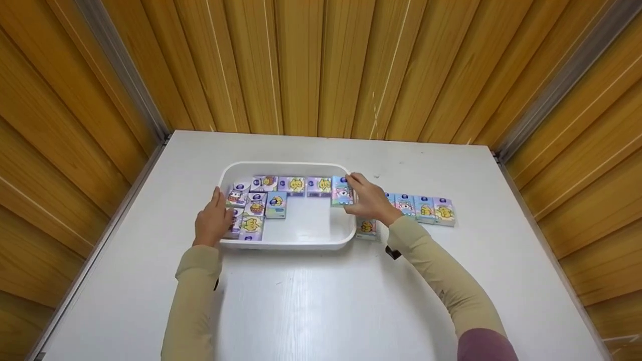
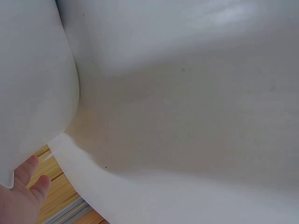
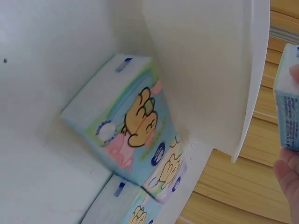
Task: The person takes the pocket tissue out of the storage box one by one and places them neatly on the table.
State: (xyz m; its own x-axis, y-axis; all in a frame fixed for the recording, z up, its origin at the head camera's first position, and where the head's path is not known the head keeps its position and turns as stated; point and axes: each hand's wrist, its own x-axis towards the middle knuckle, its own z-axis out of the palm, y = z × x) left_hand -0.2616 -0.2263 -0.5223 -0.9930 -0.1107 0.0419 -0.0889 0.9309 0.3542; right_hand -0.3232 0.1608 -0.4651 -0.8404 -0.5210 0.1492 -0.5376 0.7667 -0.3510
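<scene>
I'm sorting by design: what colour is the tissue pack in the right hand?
The tissue pack is mostly light blue; best seen in the head view.

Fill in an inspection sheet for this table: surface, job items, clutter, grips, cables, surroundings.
Surface: white table, a few small dark specks.
Job items: white tray with printed packs inside, mostly toward its left and far sides; more packs on the table to its right.
Clutter: nothing seen.
Left grip: left hand holds the tray's left rim.
Right grip: right hand holds a blue-toned pack at the tray's right end.
Cables: nothing seen.
Surroundings: wood-look panels on three sides, grey strips at the corners.
</scene>
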